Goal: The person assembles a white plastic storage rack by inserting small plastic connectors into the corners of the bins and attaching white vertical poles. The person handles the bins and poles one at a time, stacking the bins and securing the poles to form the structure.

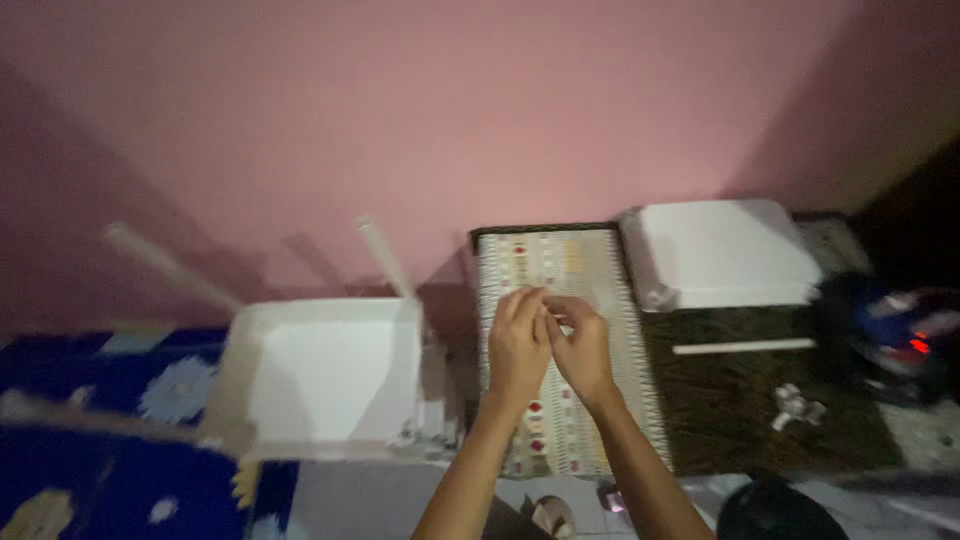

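Pink wall, dark speckled tabletop (740,410); left hand (518,345) and right hand (582,350) pinch together over a woven patterned mat (555,270).

Both hands are meeting over a patterned woven mat (560,400), the left hand (518,345) and right hand (580,350) pinching fingertips together on something too small to make out. A white overturned stool (320,380) is lying to the left, a white tray (725,255) is sitting to the right, and a white rod (745,347) is lying below that tray.
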